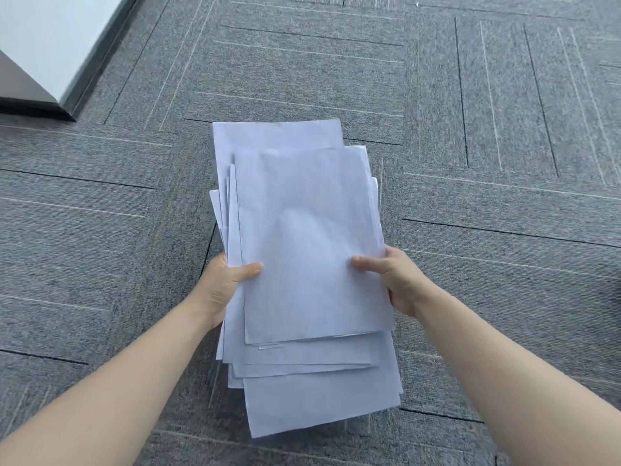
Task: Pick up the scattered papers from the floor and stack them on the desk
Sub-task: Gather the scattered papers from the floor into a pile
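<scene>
A loose stack of several white papers (302,237) is held above the grey carpet in the middle of the head view. The sheets are uneven, with edges sticking out at the far end and toward me. My left hand (223,284) grips the stack's left edge, thumb on top. On the right edge my right hand (393,277) holds the same stack, thumb pressed on the top sheet. The fingers of both hands are hidden under the papers. No desk top is in view.
Grey carpet tiles (487,129) with dark and light line patterns cover the floor all around. At the far left stands a white wall panel (50,38) with a dark baseboard, and a dark slanted furniture part (23,92) beside it.
</scene>
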